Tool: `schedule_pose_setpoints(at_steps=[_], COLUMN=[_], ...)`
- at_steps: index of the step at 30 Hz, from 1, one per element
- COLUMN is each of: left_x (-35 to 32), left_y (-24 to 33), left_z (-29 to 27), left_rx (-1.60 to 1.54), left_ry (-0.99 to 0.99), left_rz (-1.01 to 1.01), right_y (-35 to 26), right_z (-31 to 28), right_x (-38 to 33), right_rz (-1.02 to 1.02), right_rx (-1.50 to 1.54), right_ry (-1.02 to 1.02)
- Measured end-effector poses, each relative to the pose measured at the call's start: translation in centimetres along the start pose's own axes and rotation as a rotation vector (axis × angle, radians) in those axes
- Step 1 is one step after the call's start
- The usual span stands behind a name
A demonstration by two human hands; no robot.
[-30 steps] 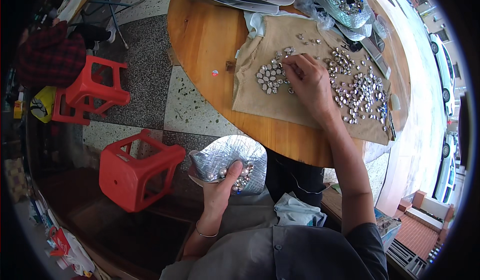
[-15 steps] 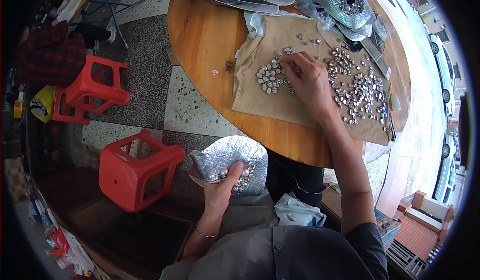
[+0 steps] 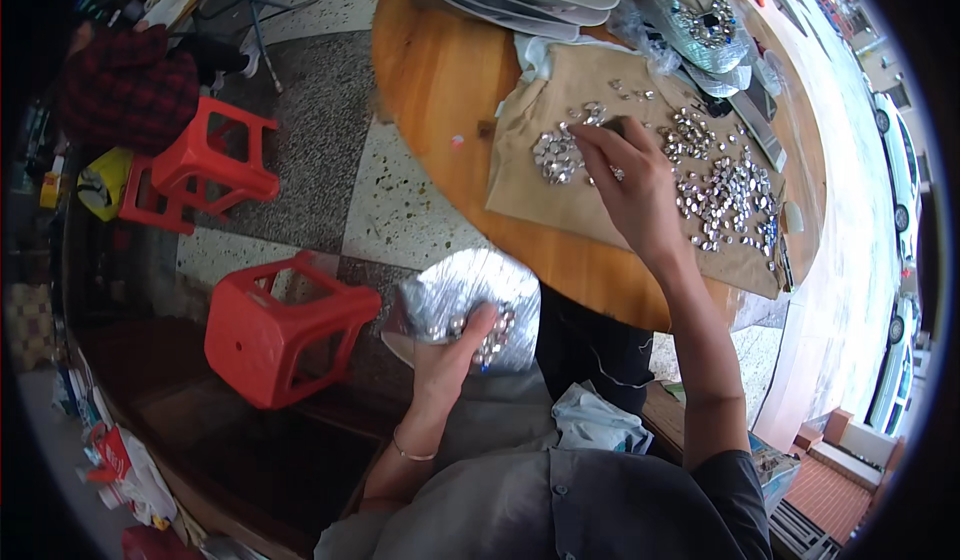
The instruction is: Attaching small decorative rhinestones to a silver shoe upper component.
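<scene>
My left hand (image 3: pixel 447 362) grips a curved silver, foil-like piece (image 3: pixel 470 280) near my lap, with the thumb pressed over its front. A cluster of rhinestones and pearls (image 3: pixel 497 338) decorates that piece, partly covered by the thumb. Over the table, my right hand (image 3: pixel 640 185) hovers above a tan cloth (image 3: pixel 560 205) with its fingers drawn together. Whatever sits between those fingertips is too small or hidden to make out. Just left of them lies a patch of clear rhinestones (image 3: pixel 556 156). A larger scatter of loose rhinestones (image 3: pixel 728 195) spreads to the right of the hand.
The round wooden table (image 3: pixel 430 70) bears stacked grey curved pieces (image 3: pixel 520 5) and another jewelled silver piece (image 3: pixel 700 45) at the back. Red plastic stools (image 3: pixel 260 335) stand on the floor at left. A person in a checked shirt (image 3: pixel 130 90) sits beyond them.
The whole view has shifted slightly, moving the table rightward in the picture. My right hand has lifted a little from the rhinestone patch. My left hand still holds the silver piece, now slightly tilted.
</scene>
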State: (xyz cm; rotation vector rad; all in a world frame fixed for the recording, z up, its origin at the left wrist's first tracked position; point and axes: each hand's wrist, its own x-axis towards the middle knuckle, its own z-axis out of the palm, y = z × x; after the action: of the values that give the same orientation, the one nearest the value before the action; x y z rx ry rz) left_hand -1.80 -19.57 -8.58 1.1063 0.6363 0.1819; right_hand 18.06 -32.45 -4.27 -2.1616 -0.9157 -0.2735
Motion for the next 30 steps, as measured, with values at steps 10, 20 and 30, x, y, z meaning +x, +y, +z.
schedule_pose_setpoints(at_steps=[10,20,30], left_x=[-3.7,-8.9,-10.1], left_y=[4.2,4.8,5.7], left_z=[3.1,3.4,2.9], left_rx=[-0.11,-0.144,-0.128], left_ry=[-0.219,-0.205,-0.26], left_rz=[0.178,0.308,0.36], right_y=[-10.0,-14.1,-15.1], right_z=[-3.9,-6.5,-8.2], right_x=[-9.0,-12.3,-12.9], right_rz=[-0.105,-0.225,-0.117], right_rx=[0.085,0.052,0.269], right_ry=[0.033,0.148,0.055])
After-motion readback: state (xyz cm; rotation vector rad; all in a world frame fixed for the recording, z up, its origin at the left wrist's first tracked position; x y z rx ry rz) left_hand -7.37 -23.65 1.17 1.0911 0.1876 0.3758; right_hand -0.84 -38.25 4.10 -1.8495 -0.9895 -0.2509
